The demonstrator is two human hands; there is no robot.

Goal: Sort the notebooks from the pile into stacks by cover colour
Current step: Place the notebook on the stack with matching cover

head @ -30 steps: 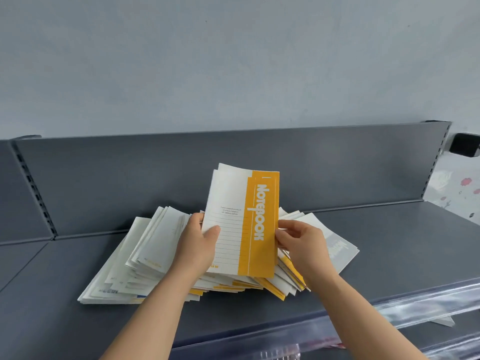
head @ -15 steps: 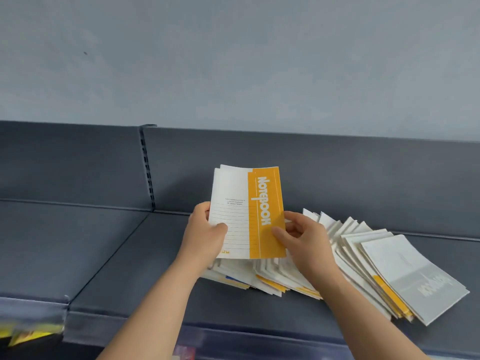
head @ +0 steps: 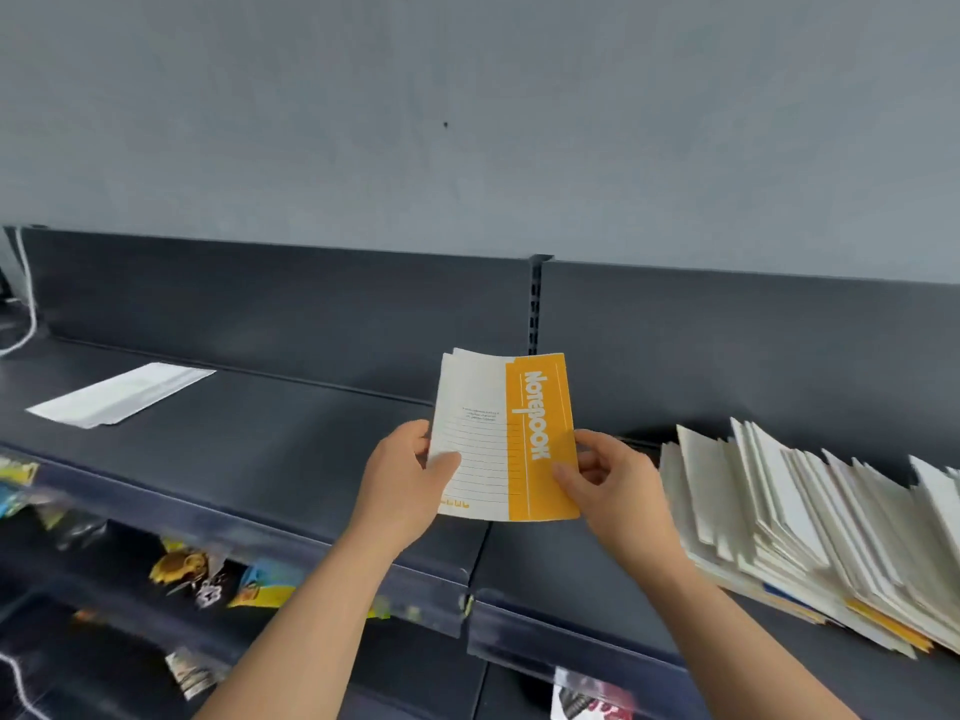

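Since half a second ago my feed is swinging left: the pile is now lying to the right of the yellow notebook rather than beneath it, and a white booklet is showing far to its left. Nearest me, below and left of the yellow notebook, coloured packets are hanging under the shelf. The left hand is gripping the yellow notebook's left edge, thumb lying across the lined white part. The right hand is pinching its yellow right edge. Both are holding it upright, clear above the shelf. Behind the yellow notebook a slotted upright is splitting the dark back panel, with a grey wall rising beyond.
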